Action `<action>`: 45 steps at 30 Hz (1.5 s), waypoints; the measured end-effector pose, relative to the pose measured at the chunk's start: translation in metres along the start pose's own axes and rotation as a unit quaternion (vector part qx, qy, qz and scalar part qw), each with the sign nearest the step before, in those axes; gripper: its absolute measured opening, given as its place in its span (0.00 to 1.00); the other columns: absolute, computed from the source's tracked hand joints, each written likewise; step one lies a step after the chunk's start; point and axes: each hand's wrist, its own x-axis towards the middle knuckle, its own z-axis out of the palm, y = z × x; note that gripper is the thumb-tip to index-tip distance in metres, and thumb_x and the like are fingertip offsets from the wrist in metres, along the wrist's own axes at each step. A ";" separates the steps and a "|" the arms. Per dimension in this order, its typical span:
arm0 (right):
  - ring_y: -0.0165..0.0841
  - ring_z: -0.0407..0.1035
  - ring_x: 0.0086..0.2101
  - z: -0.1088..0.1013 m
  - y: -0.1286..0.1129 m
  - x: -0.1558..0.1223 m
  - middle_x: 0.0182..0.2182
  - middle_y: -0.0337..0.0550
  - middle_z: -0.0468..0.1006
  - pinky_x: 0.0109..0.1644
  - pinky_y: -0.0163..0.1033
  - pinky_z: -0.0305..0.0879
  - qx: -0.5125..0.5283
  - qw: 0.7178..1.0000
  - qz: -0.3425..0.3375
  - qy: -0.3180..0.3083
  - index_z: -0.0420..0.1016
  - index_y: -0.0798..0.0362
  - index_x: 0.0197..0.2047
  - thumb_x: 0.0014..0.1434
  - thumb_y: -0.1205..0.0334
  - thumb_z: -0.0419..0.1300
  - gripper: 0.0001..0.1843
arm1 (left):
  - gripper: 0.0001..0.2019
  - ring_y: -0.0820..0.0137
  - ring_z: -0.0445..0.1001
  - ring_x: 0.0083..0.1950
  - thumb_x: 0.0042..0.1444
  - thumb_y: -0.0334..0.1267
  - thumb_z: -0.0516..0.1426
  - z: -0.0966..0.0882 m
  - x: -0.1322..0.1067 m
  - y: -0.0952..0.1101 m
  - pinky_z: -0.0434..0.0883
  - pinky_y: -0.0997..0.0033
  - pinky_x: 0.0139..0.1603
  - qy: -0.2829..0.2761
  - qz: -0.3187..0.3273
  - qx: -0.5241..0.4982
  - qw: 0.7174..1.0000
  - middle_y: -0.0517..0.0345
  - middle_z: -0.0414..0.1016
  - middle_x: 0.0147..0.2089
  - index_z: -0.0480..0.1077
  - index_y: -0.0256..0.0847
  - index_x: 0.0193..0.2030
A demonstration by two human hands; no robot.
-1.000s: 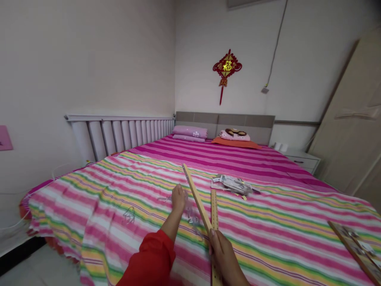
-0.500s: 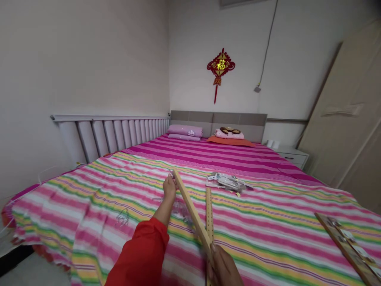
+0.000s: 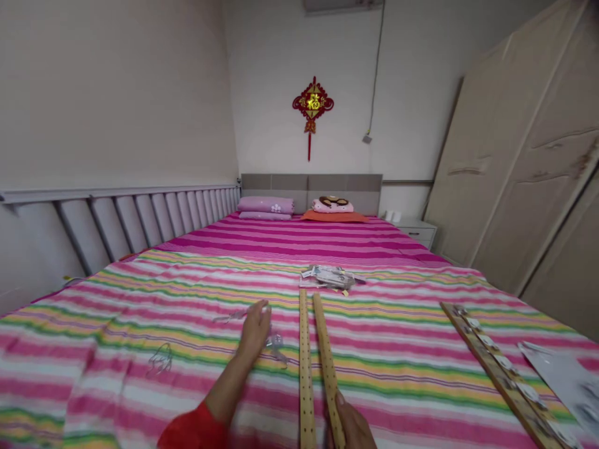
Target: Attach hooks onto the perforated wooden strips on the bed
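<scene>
My left hand (image 3: 255, 327) is over the striped cloth, its fingers close together and slightly blurred. A small clear bit shows at its fingertips, too small to name. Crumpled clear plastic (image 3: 275, 341) lies around and partly under this hand. At the bottom, my right hand (image 3: 354, 427) grips the near end of a wooden strip with rows of holes (image 3: 327, 355). A second perforated wooden strip (image 3: 306, 368) lies just left of it, roughly parallel. The near ends of both strips run towards the bottom edge.
Beyond the strips lies a pile of clear packets (image 3: 330, 276). A brown wooden board with several metal and white pieces (image 3: 489, 368) is on the right, beside a clear packet (image 3: 561, 377). Thin wire (image 3: 160, 360) lies at left. A radiator (image 3: 140, 218) lines the left wall.
The strip in my right hand has come down beside the other strip. My left hand has let go of its far end and moved down over the clear plastic. The view has turned right.
</scene>
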 end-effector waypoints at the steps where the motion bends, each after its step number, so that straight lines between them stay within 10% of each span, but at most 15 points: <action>1: 0.32 0.65 0.19 0.003 0.001 0.001 0.15 0.40 0.69 0.22 0.36 0.60 -0.007 1.000 -0.016 0.003 0.67 0.51 0.20 0.50 0.27 0.48 0.34 | 0.18 0.60 0.70 0.57 0.55 0.45 0.52 0.007 -0.016 0.004 0.64 0.54 0.60 -0.034 0.021 -0.018 0.999 0.47 0.74 0.53 0.73 0.40 0.48; 5: 0.35 0.67 0.25 0.008 -0.008 -0.001 0.20 0.42 0.72 0.28 0.37 0.62 -0.093 0.991 -0.094 -0.001 0.68 0.51 0.21 0.50 0.26 0.47 0.34 | 0.18 0.60 0.70 0.57 0.56 0.48 0.52 0.034 -0.076 0.012 0.64 0.52 0.61 -0.152 0.100 -0.020 0.983 0.51 0.75 0.54 0.74 0.46 0.49; 10: 0.33 0.67 0.25 -0.022 -0.040 -0.020 0.23 0.41 0.73 0.30 0.36 0.58 -0.273 0.942 -0.184 0.063 0.68 0.51 0.29 0.62 0.43 0.47 0.22 | 0.15 0.53 0.67 0.60 0.54 0.50 0.54 0.052 -0.111 -0.005 0.61 0.40 0.61 -0.173 0.183 0.091 0.964 0.57 0.76 0.53 0.76 0.54 0.45; 15: 0.33 0.68 0.32 -0.117 -0.041 -0.054 0.29 0.40 0.74 0.37 0.35 0.62 -0.167 0.928 -0.239 0.234 0.70 0.51 0.34 0.62 0.47 0.49 0.18 | 0.15 0.55 0.67 0.60 0.56 0.47 0.52 0.051 -0.118 -0.039 0.66 0.44 0.57 -0.103 0.265 0.118 0.951 0.58 0.76 0.53 0.75 0.54 0.46; 20: 0.32 0.66 0.26 -0.224 -0.015 -0.078 0.22 0.35 0.73 0.30 0.35 0.63 0.034 0.836 -0.138 0.531 0.72 0.54 0.29 0.45 0.46 0.65 0.19 | 0.13 0.54 0.68 0.58 0.56 0.43 0.51 0.042 -0.126 -0.050 0.64 0.43 0.59 -0.035 0.318 0.129 0.939 0.53 0.77 0.50 0.73 0.48 0.44; 27: 0.31 0.74 0.23 -0.268 -0.014 -0.065 0.20 0.37 0.77 0.27 0.32 0.74 0.340 0.844 -0.079 0.407 0.72 0.56 0.29 0.42 0.58 0.70 0.15 | 0.13 0.54 0.68 0.59 0.57 0.42 0.49 0.041 -0.127 -0.042 0.63 0.45 0.60 -0.023 0.301 0.146 0.942 0.50 0.76 0.50 0.71 0.46 0.44; 34: 0.31 0.77 0.25 -0.256 -0.017 -0.057 0.22 0.42 0.79 0.30 0.32 0.77 0.482 0.826 0.012 0.291 0.71 0.55 0.27 0.52 0.71 0.63 0.05 | 0.14 0.55 0.70 0.55 0.57 0.42 0.49 0.038 -0.128 -0.040 0.64 0.46 0.58 -0.006 0.299 0.160 0.941 0.48 0.75 0.50 0.70 0.43 0.44; 45: 0.36 0.77 0.35 -0.243 -0.063 -0.029 0.29 0.52 0.80 0.35 0.39 0.75 0.573 0.811 0.080 0.084 0.73 0.62 0.35 0.64 0.61 0.51 0.14 | 0.13 0.57 0.71 0.54 0.57 0.42 0.50 0.038 -0.131 -0.035 0.67 0.48 0.57 0.004 0.252 0.137 0.958 0.50 0.74 0.50 0.71 0.45 0.44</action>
